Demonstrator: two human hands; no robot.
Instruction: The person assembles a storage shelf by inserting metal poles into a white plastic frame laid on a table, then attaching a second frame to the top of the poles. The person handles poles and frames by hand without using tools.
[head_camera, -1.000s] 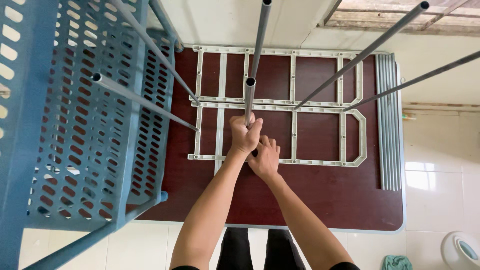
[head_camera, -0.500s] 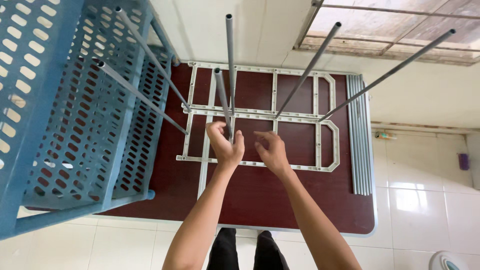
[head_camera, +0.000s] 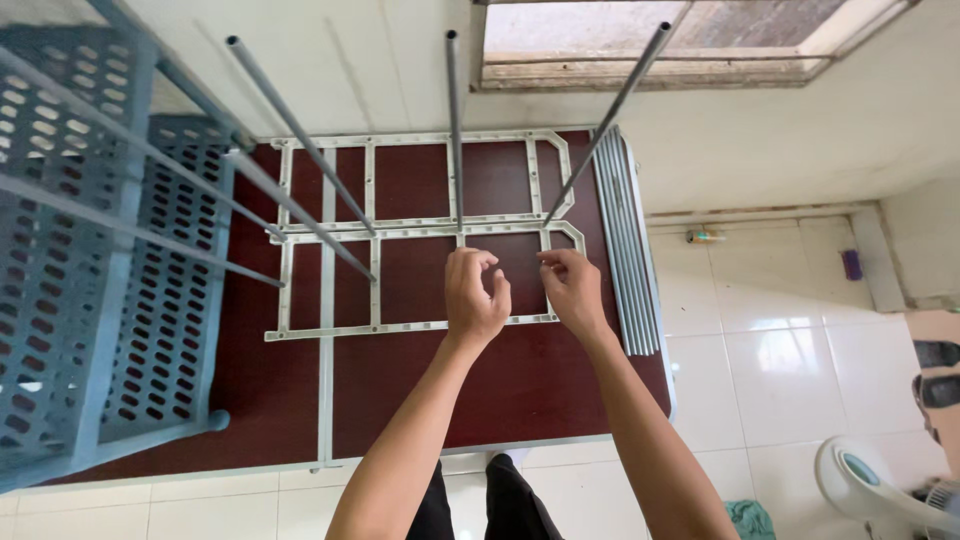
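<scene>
Left hand: the left hand (head_camera: 474, 296) is above the dark red table (head_camera: 500, 390), fingers curled in a loose ring, thumb near the fingertips. It grasps nothing that I can see; no pole is inside the grip.
Right hand: the right hand (head_camera: 573, 290) is just beside the left one, on its right side, not touching it. Fingers half bent and released, empty. The fingertips are just over the rounded corner of the near frame; if they touch it, I cannot tell.
Near frame: a light grey plastic frame (head_camera: 400, 327) lies flat on the table, under both hands and going out to the left of them.
Far frame: a second grey frame (head_camera: 420, 140) of same kind lies beyond the hands, edge to edge w/ the near one.
Upright poles: thin metal poles stand up from the frames. One pole (head_camera: 454, 120) rises just beyond the left hand, another pole (head_camera: 605, 120) leans up beyond the right hand, and a third pole (head_camera: 300, 135) is more to the left of the left hand.
Spare poles: a bundle of metal poles (head_camera: 625, 240) lies flat along the table edge, near the right hand on its right side.
Loose pole: one long grey pole (head_camera: 326, 350) lies across the table, to the left of the left forearm.
Blue rack: a blue perforated plastic shelf (head_camera: 90, 300) stands well apart, far left of both hands.
Floor: white tiles (head_camera: 780, 370) on the right, w/ a white fan base (head_camera: 870, 485) at the low right corner.
</scene>
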